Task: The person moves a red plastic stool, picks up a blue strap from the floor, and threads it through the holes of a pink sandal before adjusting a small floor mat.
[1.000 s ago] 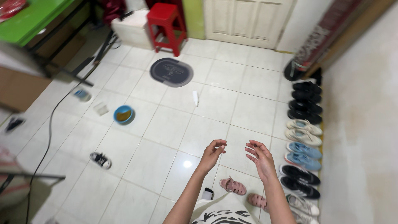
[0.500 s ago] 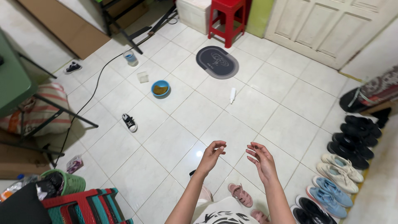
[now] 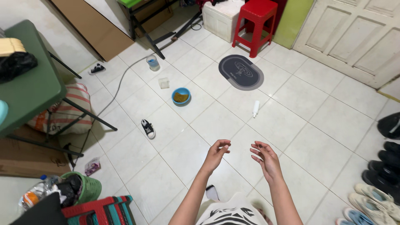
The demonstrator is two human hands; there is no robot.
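Both hands are hovering empty above the white tiled floor (image 3: 125, 150), the left hand (image 3: 217, 152) with fingers loosely curled and the right hand (image 3: 265, 160) half open with fingers spread, neither touching anything and a small gap showing between them. Compared with a second ago, the view is swinging leftward: the row of shoes (image 3: 385, 175) that was lining the right side is now sliding to the edge, while a green folding table (image 3: 29, 87) and a striped sack (image 3: 68, 110) beneath it are coming into sight on the far left of the hands; the hands themselves are keeping nearly the same raised, open posture, so nothing is being picked up. Nearest ahead of the hands, a small white bottle (image 3: 256, 108) is lying on its side on the tiles, slim and pale, well apart from the fingertips. Farther ahead and to the left of the left hand, a blue bowl (image 3: 181, 96) with brownish contents is sitting on the floor, and a single black-and-white sneaker (image 3: 148, 128) is lying off to the left. Beyond the bottle, a dark oval mat (image 3: 241, 71) is lying before a red plastic stool (image 3: 254, 23). Down at the lower left, behind the left hand, a green basket (image 3: 85, 187) is holding dark clutter.
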